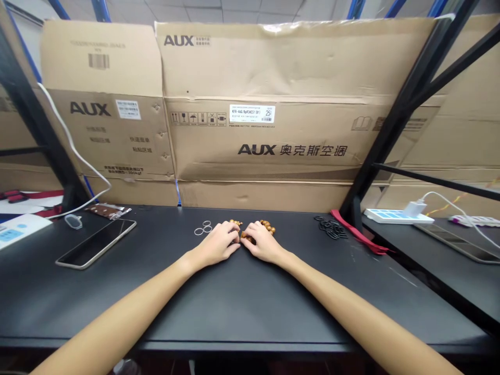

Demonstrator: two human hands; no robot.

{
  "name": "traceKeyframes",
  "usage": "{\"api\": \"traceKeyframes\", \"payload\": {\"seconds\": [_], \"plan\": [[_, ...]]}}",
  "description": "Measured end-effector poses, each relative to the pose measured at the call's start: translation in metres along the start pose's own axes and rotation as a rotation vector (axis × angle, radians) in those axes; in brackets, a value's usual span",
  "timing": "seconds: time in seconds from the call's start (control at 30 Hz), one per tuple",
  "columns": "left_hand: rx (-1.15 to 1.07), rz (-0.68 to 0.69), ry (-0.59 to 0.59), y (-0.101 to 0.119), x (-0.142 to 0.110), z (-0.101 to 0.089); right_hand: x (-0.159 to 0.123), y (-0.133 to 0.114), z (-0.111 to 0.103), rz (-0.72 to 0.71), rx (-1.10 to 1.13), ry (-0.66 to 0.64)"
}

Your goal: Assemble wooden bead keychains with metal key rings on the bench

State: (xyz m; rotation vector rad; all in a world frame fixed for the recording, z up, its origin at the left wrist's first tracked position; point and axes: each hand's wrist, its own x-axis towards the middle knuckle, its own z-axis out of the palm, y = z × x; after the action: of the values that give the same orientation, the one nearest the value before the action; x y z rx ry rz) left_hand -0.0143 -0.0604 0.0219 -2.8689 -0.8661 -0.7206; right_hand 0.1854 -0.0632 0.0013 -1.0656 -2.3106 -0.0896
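Note:
My left hand point(220, 240) rests low over the black table with its fingers curled and closed. Small golden-brown beads point(235, 222) show just beyond its knuckles; what its fingertips pinch is hidden. Facing it, almost touching, my right hand point(264, 242) has its thumb and fingers closed around shiny brown beads point(246, 237). More round brown beads point(267, 226) of the same kind lie behind that hand, and I cannot tell whether they are strung together. Several thin silver rings point(203, 228) lie flat to the left of my left hand.
A pile of black rings point(330, 228) and a red strap point(359, 234) lie to the right. On the left are a phone point(97, 243), a brown packet point(108, 210) and a white cable point(72, 135). Cardboard point(297, 73) walls the back; black metal posts point(390, 130) flank the table.

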Motion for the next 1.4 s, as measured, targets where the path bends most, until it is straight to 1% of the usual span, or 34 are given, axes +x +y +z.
{"api": "traceKeyframes", "payload": {"seconds": [0.17, 0.27, 0.43, 0.5, 0.67, 0.83, 0.9, 1.03, 1.1, 1.17, 1.27, 1.4], "plan": [[0.053, -0.030, -0.006, 0.0014, 0.0018, 0.0025, -0.0002, 0.0000, -0.0009, -0.047, 0.066, -0.019], [0.053, -0.033, -0.015, -0.0010, 0.0018, 0.0032, 0.0001, 0.0001, -0.0011, -0.050, 0.066, -0.024], [-0.022, -0.011, -0.030, -0.0060, 0.0007, 0.0049, 0.0003, 0.0021, 0.0012, 0.059, -0.033, 0.029], [-0.049, -0.017, -0.033, -0.0073, -0.0002, 0.0045, 0.0001, 0.0029, 0.0019, 0.073, -0.036, 0.038], [-0.060, -0.044, -0.010, -0.0060, -0.0017, 0.0029, 0.0006, -0.0007, -0.0011, -0.004, 0.086, 0.023], [0.012, -0.029, 0.007, -0.0016, 0.0007, 0.0040, 0.0018, -0.0060, -0.0032, -0.060, 0.202, 0.013], [0.012, -0.025, 0.004, -0.0014, 0.0017, 0.0039, 0.0019, -0.0052, -0.0020, -0.043, 0.190, 0.020], [-0.062, -0.029, 0.025, -0.0050, 0.0019, 0.0020, 0.0014, 0.0002, 0.0011, 0.074, 0.077, 0.067], [-0.086, -0.031, 0.028, -0.0063, 0.0011, 0.0010, 0.0011, 0.0025, 0.0020, 0.104, 0.052, 0.079], [-0.086, -0.031, 0.023, -0.0061, 0.0000, 0.0003, 0.0009, 0.0032, 0.0019, 0.092, 0.075, 0.078], [-0.060, -0.041, 0.020, -0.0033, -0.0014, 0.0005, 0.0013, 0.0004, 0.0004, 0.035, 0.149, 0.059], [0.024, -0.059, 0.027, -0.0006, -0.0006, 0.0032, 0.0023, -0.0060, -0.0031, -0.021, 0.239, 0.035]]}}
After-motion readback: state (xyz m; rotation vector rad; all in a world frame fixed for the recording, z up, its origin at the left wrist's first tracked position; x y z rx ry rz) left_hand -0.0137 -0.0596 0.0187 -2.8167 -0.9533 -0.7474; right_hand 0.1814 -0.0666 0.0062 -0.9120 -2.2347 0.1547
